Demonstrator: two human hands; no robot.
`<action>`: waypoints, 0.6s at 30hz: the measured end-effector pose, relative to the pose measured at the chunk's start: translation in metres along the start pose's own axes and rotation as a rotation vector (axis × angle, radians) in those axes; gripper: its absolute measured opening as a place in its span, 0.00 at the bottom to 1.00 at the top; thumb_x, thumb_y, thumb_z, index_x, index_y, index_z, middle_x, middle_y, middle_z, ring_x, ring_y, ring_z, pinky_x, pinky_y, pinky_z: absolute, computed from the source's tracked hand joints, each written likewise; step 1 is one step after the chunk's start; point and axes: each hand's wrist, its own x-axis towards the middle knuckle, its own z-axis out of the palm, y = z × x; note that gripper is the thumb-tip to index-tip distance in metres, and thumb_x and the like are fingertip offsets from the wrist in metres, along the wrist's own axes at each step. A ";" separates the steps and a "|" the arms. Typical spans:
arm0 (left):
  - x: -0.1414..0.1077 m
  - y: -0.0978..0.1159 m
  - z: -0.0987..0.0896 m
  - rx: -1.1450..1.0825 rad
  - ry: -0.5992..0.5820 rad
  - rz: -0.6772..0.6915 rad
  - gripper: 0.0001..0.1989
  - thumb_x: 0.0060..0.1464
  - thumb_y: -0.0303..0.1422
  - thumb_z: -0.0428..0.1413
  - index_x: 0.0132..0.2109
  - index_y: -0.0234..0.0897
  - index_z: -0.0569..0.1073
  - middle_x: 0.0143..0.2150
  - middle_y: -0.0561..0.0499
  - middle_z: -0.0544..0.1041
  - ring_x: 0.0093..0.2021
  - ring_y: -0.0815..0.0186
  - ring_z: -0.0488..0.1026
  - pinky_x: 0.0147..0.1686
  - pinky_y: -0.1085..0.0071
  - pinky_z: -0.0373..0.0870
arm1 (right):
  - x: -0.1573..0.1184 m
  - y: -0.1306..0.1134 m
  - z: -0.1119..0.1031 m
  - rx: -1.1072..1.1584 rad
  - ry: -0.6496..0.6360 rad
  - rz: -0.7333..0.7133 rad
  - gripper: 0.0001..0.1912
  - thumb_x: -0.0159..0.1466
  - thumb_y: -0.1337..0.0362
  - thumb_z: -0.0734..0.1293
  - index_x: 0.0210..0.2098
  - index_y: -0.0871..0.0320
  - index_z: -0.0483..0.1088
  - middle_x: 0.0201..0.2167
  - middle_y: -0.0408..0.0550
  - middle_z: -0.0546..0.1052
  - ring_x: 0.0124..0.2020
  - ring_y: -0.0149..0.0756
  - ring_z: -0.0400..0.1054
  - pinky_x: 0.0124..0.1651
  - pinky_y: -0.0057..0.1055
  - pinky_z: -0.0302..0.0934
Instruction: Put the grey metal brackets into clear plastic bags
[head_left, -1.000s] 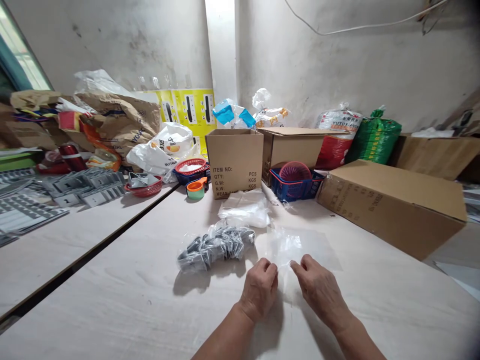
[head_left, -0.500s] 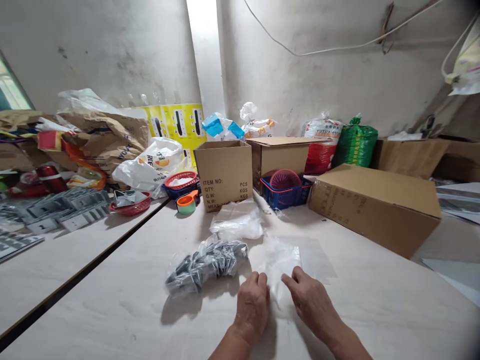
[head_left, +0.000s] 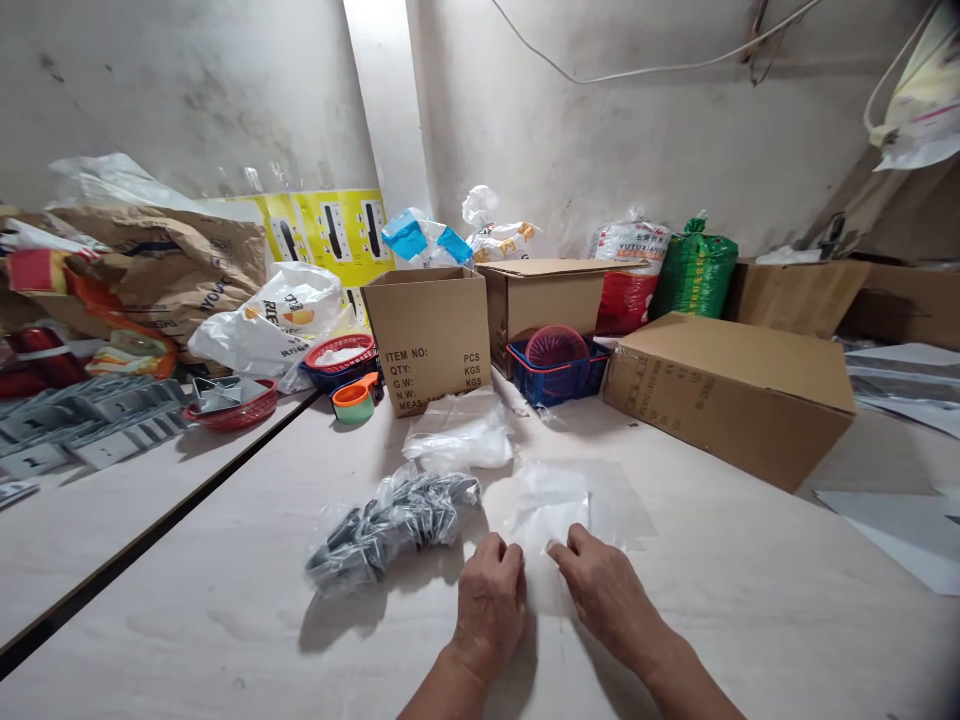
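Note:
Both my hands rest on the pale table at the bottom middle of the view. The curled fingers of my left hand (head_left: 491, 605) pinch the near edge of a thin clear plastic bag (head_left: 547, 510), and my right hand (head_left: 604, 590) holds the same edge a little further right. Beyond the bag, the film spreads flat on the table. To the left of my left hand lies a clear bag of dark grey metal pieces (head_left: 390, 525). A crumpled bag of white plastic (head_left: 459, 432) lies further back.
An open cardboard carton (head_left: 427, 340) and a blue basket (head_left: 559, 370) stand at the table's back. A large closed carton (head_left: 727, 400) lies to the right. Metal brackets (head_left: 97, 425) rest on a separate table at left, past a dark gap (head_left: 150, 525).
The whole scene has slid left and slightly down in view as my head turned. My hands stay at the bag's near edge, and the bag's film looks a little more bunched.

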 end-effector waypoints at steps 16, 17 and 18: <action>0.003 -0.002 0.004 0.011 -0.058 -0.085 0.09 0.50 0.20 0.45 0.30 0.36 0.67 0.30 0.48 0.69 0.30 0.64 0.67 0.29 0.70 0.58 | 0.000 0.008 0.007 -0.017 -0.018 0.007 0.12 0.58 0.76 0.58 0.25 0.56 0.67 0.26 0.43 0.62 0.23 0.27 0.53 0.26 0.28 0.39; 0.003 -0.002 0.004 0.008 -0.060 -0.087 0.09 0.50 0.21 0.45 0.29 0.36 0.67 0.30 0.48 0.69 0.30 0.64 0.67 0.30 0.70 0.57 | 0.000 0.008 0.007 -0.016 -0.027 0.010 0.11 0.58 0.76 0.59 0.25 0.56 0.67 0.26 0.43 0.63 0.24 0.27 0.53 0.26 0.29 0.39; 0.003 -0.002 0.004 0.002 -0.062 -0.090 0.09 0.50 0.21 0.45 0.29 0.36 0.67 0.30 0.48 0.69 0.30 0.64 0.67 0.30 0.70 0.57 | -0.001 0.008 0.007 -0.015 -0.034 0.015 0.11 0.58 0.76 0.59 0.25 0.56 0.66 0.26 0.43 0.63 0.24 0.28 0.54 0.26 0.29 0.39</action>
